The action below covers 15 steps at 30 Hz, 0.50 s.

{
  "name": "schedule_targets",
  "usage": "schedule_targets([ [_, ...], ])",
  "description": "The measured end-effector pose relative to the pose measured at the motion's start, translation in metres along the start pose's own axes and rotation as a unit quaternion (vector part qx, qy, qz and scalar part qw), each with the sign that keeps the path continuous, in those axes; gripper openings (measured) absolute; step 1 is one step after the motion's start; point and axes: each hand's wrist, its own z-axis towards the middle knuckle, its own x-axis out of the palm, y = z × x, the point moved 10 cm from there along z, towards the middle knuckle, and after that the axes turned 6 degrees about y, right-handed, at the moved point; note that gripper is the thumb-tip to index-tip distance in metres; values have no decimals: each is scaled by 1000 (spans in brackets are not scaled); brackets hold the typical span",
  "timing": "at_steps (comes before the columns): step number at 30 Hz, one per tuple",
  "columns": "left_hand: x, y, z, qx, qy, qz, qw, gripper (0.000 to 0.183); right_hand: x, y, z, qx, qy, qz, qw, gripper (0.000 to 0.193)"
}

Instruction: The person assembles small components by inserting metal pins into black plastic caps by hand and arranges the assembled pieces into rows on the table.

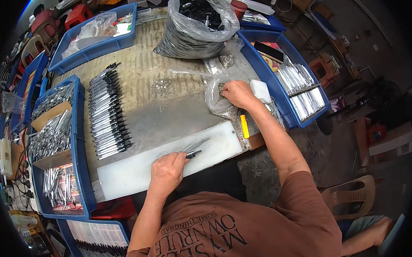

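My left hand is closed around a slim pen-like piece, whose black and silver tip pokes out to the right above the white board at the table's near edge. My right hand reaches into the mouth of a clear plastic bag of tiny metal parts. Its fingers are curled together, and whatever they pinch is hidden. Just below that hand lies a yellow-handled tool, and a white block sits beside the wrist. Left of the board, many silver pen-like pieces with black ends lie in a long row.
Blue trays hold silver parts at the left and right. A large bag of black parts stands at the back, near another blue tray. Small loose bits are scattered mid-table. A plastic chair and a person's leg are at right.
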Motion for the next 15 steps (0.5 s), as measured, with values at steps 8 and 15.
schedule_targets([
  [8,-1,-1,1,1,-3,-2,1000,13,-2,6,6,55,22,-34,998,18],
  [15,1,1,0,1,-3,-20,1000,17,-1,10,4,83,37,-53,994,20],
])
